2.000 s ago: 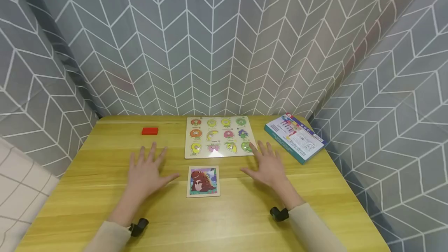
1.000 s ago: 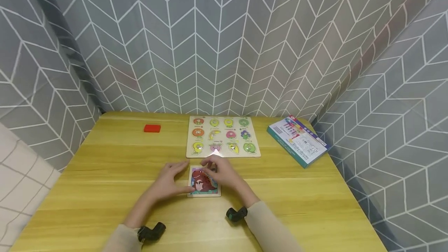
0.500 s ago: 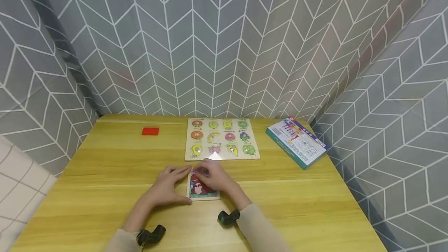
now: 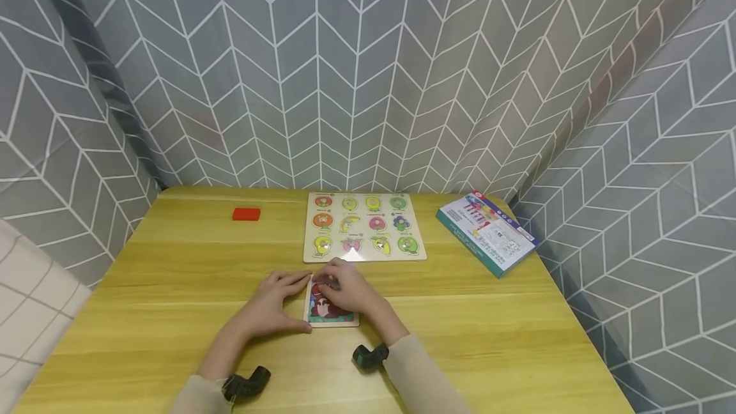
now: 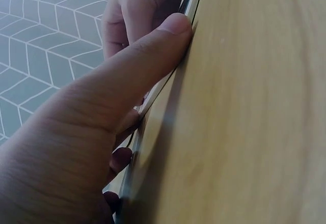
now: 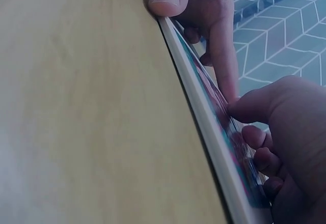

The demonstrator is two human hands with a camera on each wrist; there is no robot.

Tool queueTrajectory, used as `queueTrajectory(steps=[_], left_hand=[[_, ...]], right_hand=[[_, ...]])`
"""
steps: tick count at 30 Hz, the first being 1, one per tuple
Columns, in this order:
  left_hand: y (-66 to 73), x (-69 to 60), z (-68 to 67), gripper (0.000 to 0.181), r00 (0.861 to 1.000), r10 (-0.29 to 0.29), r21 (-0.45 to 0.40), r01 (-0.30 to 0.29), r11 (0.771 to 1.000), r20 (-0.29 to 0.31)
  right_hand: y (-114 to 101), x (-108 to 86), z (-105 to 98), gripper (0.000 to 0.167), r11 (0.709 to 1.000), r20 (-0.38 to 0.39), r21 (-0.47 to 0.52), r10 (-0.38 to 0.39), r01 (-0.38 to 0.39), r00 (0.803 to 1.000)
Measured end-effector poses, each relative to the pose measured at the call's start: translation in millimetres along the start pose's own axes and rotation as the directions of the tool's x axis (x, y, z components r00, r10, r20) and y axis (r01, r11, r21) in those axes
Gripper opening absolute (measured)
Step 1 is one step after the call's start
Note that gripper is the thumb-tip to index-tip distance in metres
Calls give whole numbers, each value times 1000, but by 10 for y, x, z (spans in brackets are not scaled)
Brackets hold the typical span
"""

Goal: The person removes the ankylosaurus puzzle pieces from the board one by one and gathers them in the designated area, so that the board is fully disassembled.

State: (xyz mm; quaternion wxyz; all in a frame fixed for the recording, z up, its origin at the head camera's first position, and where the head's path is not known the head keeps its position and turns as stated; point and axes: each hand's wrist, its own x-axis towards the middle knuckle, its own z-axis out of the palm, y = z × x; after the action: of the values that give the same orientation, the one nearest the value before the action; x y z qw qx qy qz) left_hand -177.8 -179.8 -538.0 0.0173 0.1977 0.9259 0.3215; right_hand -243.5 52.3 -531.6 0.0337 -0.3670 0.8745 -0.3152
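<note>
Plainly, we can see the picture tile [image 4: 330, 317] lying flat on the table [image 4: 489, 324], just to the near side of the fruit board [image 4: 364, 225] and slightly left of the middle. On its left we find the left hand [image 4: 267, 308] with thumb and fingers spread wide apart: the thumb touches the near left corner, while the extended fingers reach toward the far left corner. Over the tile's far right part we see the right hand [image 4: 352, 289], its fingers bent and its thumb lowered onto the printed surface; we cannot tell whether it pinches anything there. Between the two hands we make out a reddish-brown figure with a paler patch, bordered by a light frame. Farther off, we notice rows of colourful fruit shapes across the board, a red block [image 4: 246, 214] at far left, and a box [image 4: 489, 232] set at a slant at far right, well apart from the tile. Nearer to us come two beige sleeves, the left one [image 4: 201, 396] and the right one [image 4: 424, 375], with a black device [image 4: 247, 384] at the left wrist. Beyond the table we see a grey curtain [image 4: 345, 69] with white zigzag lines.
</note>
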Motion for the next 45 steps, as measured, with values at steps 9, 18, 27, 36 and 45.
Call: queueTrajectory(steps=[9,18,27,36,45], left_hand=[[3,12,3,110,1000,0,5,0,1000,10],[2,-7,30,110,1000,-14,5,14,1000,20],[7,-14,27,110,1000,-23,6,23,1000,12],[-21,-10,36,109,1000,-21,20,21,1000,-1],[-3,1,30,108,1000,-9,4,9,1000,-5]], right_hand=[[-34,7,-17,13,999,-15,-12,37,-37,999],[-50,-25,13,14,999,-27,-5,47,-47,999],[-80,-9,-13,15,997,-1,-13,74,-74,997],[-88,34,-41,24,997,35,-11,81,-80,996],[-134,63,-66,28,987,75,-20,159,-158,984]])
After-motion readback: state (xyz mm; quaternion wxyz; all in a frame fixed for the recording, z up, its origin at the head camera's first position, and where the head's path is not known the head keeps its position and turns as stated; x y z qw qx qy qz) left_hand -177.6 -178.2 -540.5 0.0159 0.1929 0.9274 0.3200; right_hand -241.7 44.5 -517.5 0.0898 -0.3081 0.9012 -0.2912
